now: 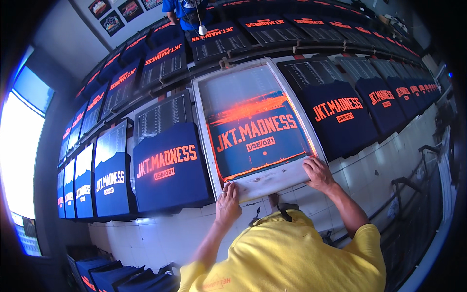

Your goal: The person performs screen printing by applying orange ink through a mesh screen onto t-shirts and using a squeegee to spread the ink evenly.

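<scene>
A screen-printing frame [262,187] with pale wooden sides is in front of me, over one of the boards in the near row. Bright orange ink [250,108] is smeared in a band across its mesh, with thinner streaks along the sides and near edge. Orange lettering [257,132] stands out in the middle of the dark blue area. My left hand [228,204] grips the frame's near left corner, fingers over the wood. At the near right corner, my right hand [318,173] holds it likewise. Whether the frame touches the shirt beneath, I cannot tell.
Dark blue shirts with orange print lie on boards to the left [165,170] and right [338,114]; more rows run behind. Several shirts on the left have white print [110,182]. A person in blue [188,12] stands beyond. Dark metal racks [404,185] are at the right.
</scene>
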### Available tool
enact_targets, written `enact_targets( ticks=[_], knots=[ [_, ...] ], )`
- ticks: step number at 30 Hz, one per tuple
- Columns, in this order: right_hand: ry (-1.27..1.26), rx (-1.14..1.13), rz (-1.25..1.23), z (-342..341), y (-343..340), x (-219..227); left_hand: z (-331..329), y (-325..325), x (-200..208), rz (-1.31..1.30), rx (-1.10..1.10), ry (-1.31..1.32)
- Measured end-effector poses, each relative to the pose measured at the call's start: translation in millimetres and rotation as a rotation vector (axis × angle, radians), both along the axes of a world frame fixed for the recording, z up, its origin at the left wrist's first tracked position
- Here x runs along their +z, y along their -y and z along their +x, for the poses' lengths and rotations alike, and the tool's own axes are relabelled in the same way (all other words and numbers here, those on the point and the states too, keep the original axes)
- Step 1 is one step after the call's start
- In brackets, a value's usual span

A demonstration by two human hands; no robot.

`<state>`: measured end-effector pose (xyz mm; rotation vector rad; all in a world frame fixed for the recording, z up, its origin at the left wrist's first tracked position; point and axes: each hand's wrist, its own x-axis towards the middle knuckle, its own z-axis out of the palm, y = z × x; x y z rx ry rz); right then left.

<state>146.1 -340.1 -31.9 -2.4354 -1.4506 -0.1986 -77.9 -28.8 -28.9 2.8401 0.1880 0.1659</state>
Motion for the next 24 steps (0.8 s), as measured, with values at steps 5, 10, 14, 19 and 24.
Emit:
enact_targets(
  ticks=[5, 10, 14, 19, 24],
  knots=[
    [-0.066, -0.027, -0.017, -15.4, 6.3, -4.1, -7.8, 3.3, -3.8, 0.022, -0.026, -0.018],
    [-0.111, -0.060, 0.106, -6.6, 10.3, 2.8, -12.3, -26.6, 7.0, -0.291, -0.023, 0.048],
    [-0.204, -0.377, 0.357, 33.6, 7.8, -23.3, -11.3, -62.0, -29.6, -0.317, 0.348, 0.295],
    [-0.208, -0.639, 0.462, 84.7, -0.4, -66.1, 5.8, -80.5, -44.7, -0.444, 0.579, 0.073],
    [-0.324, -0.751, 0.552, 99.8, -11.6, -83.3, 15.6, -89.0, -41.5, -0.409, 0.652, 0.003]
  ],
)
